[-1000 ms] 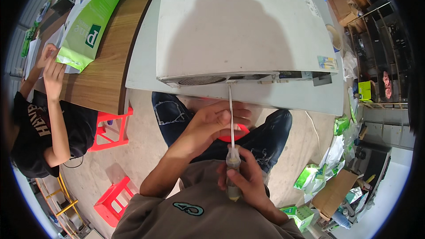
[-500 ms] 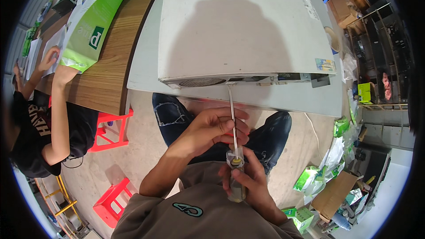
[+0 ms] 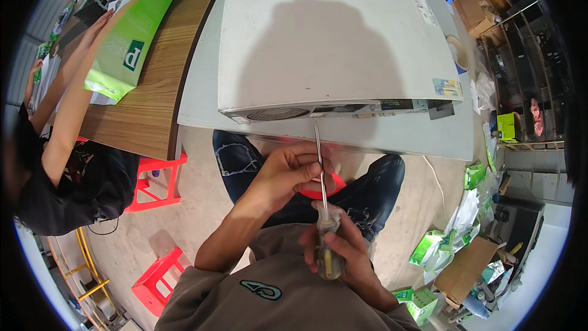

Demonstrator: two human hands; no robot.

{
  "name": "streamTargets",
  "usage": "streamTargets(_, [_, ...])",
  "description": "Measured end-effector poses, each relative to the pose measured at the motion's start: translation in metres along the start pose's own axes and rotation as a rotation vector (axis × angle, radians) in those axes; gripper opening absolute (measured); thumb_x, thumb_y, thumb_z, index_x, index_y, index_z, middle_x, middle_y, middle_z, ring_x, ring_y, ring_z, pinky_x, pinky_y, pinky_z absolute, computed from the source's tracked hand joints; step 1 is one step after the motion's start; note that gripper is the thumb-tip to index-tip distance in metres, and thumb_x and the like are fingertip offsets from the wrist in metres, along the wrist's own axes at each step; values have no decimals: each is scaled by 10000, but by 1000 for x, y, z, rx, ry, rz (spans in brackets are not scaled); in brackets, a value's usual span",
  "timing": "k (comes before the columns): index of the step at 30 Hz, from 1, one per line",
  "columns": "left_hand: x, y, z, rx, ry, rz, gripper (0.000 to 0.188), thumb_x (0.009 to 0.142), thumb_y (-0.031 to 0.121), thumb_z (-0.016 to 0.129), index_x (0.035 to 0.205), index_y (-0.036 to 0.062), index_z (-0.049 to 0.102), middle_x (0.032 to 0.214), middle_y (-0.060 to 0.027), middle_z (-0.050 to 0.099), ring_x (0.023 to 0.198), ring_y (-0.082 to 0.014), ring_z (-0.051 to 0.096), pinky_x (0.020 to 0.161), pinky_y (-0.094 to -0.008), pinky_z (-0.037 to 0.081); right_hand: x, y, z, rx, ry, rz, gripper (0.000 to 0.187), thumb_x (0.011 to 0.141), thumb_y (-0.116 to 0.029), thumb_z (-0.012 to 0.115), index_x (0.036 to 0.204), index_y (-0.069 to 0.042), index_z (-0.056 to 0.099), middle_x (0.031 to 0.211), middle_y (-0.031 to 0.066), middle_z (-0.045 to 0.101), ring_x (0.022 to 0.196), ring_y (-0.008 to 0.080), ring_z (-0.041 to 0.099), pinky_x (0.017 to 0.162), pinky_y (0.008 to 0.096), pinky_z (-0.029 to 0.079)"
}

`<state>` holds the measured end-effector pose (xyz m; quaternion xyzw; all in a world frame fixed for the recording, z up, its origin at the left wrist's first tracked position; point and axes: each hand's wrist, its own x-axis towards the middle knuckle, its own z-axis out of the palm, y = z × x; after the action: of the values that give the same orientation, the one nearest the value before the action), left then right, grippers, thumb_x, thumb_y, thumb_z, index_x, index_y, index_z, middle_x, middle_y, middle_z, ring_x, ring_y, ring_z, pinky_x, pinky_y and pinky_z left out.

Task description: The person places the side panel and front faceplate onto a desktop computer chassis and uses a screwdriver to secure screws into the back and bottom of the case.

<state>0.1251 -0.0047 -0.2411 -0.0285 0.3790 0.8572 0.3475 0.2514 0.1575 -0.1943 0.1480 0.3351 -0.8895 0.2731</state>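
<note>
A white computer case [image 3: 331,43] lies flat on the light grey table [image 3: 199,95], its slotted, port-bearing side facing me. My right hand [image 3: 343,242] is wrapped round the clear handle of a long screwdriver [image 3: 325,193]. Along the metal shaft, the thumb and fingers of my left hand [image 3: 291,175] are closed, steadying it. The shaft's tip reaches the lower edge of the case's near side, left of its middle; exactly what it touches is too small to make out.
At the left a co-worker's arms [image 3: 70,113] stretch over a wooden table [image 3: 138,110] beside a green and white bag [image 3: 131,43]. Red stools [image 3: 156,282] stand on the floor. Cardboard box [image 3: 465,270] and green packaging lie at the right, near a dark rack [image 3: 533,79]. A tape roll [image 3: 458,54] sits by the case.
The screwdriver's handle has turned a little in my right hand, and my left fingers have shifted slightly on the shaft. The co-worker's arms have reached farther forward.
</note>
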Motion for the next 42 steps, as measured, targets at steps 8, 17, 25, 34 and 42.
streamTargets(8, [-3, 0, 20, 13, 114, 133, 357, 871, 197, 738, 1114, -30, 607, 927, -110, 682, 794, -225, 696, 715, -344, 605, -5, -5, 7, -229, 135, 23, 523, 976, -103, 530, 1443, -65, 298, 1092, 226, 598, 822, 214, 644, 617, 318, 543])
streamTargets(17, [-3, -4, 5, 92, 68, -34, 378, 883, 209, 729, 1154, -12, 585, 969, -107, 680, 795, -208, 687, 764, -319, 587, -6, 3, 6, -102, 48, -63, 537, 986, -98, 509, 1461, -89, 260, 1079, 215, 596, 836, 209, 632, 616, 314, 536])
streamTargets(25, [-7, 13, 26, 39, -3, -96, 378, 907, 255, 696, 1139, -19, 578, 934, -103, 669, 832, -229, 698, 736, -315, 579, 5, 13, -13, 111, -60, -31, 551, 988, -181, 545, 1454, -57, 279, 997, 192, 579, 632, 184, 580, 495, 275, 464])
streamTargets(34, [-2, -5, 6, 91, 132, 39, 278, 843, 164, 762, 987, -33, 629, 896, -148, 701, 735, -225, 708, 634, -322, 615, -5, 25, -5, 71, 25, -96, 644, 962, -269, 594, 1466, -47, 260, 998, 189, 563, 620, 177, 577, 463, 306, 472])
streamTargets(42, [-6, -6, 27, -20, 49, 4, 428, 922, 292, 673, 1144, -58, 565, 964, -171, 699, 755, -279, 719, 656, -365, 615, 0, 32, -11, 284, -60, 58, 582, 1021, -410, 460, 1451, -58, 286, 731, 66, 514, 473, 128, 484, 364, 240, 394])
